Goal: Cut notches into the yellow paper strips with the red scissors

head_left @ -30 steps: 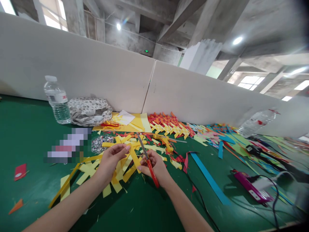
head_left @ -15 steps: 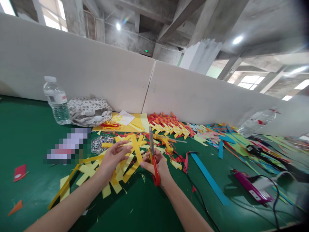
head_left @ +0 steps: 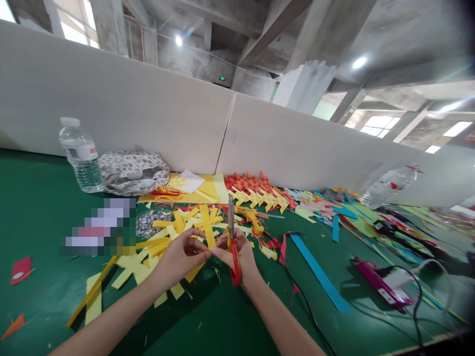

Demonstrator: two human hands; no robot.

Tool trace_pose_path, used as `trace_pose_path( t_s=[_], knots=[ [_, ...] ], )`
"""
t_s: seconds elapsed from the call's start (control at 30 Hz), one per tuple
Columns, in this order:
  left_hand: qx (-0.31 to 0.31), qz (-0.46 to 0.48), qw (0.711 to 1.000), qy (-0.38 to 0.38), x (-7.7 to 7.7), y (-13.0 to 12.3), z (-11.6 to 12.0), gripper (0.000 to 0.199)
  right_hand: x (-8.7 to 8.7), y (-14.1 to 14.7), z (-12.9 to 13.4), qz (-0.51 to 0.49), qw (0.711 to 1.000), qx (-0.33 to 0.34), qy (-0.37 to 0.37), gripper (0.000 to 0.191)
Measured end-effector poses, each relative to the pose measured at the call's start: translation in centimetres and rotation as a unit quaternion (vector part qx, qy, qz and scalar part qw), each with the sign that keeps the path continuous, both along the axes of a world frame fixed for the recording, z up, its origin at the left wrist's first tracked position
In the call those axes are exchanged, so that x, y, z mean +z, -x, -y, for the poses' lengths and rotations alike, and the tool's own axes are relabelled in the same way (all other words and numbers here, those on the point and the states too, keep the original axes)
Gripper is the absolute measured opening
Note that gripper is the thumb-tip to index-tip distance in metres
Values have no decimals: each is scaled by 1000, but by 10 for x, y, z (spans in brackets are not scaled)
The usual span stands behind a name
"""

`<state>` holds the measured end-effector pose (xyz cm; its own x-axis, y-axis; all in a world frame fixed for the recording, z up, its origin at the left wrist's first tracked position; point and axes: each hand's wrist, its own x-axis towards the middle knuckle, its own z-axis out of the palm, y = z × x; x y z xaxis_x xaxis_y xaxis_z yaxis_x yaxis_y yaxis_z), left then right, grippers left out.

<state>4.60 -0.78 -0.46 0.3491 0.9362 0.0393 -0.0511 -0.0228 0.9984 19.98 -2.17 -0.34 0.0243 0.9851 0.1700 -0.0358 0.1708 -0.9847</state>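
Note:
Red-handled scissors (head_left: 234,262) are held in my right hand (head_left: 237,254), blades pointing up and away. The thumb and fingertips of that hand also pinch the lower end of an upright yellow paper strip (head_left: 207,225). My left hand (head_left: 187,252) has its thumb and fingertips at the same lower end of the strip, fingers curled. Beneath and beside the hands lies a pile of yellow paper strips (head_left: 137,267). Behind them are woven red and yellow paper pieces (head_left: 260,193).
On the green table (head_left: 208,326) stands a water bottle (head_left: 82,158) beside a patterned cloth bag (head_left: 133,170). A blue strip (head_left: 319,272), a black cable and a purple power strip (head_left: 384,284) lie right. A yellow glue gun (head_left: 254,220) sits behind my right hand. A white partition (head_left: 156,109) rises behind.
My left hand has moved right and its fingers have closed in to meet my right hand at the strip's lower end. The view has shifted slightly.

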Motion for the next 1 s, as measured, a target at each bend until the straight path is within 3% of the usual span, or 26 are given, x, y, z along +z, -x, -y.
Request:
trace_pose_path(
  t_s=[0.5, 1.0],
  knots=[
    [56, -37, 998, -17, 0, 0, -1, 35, -8, 0, -3, 1, 1000, -19, 4, 46],
    [53, -67, 996, -39, -5, 1, -2, 31, -12, 0, -5, 18, 999, -28, -13, 41]
  ],
)
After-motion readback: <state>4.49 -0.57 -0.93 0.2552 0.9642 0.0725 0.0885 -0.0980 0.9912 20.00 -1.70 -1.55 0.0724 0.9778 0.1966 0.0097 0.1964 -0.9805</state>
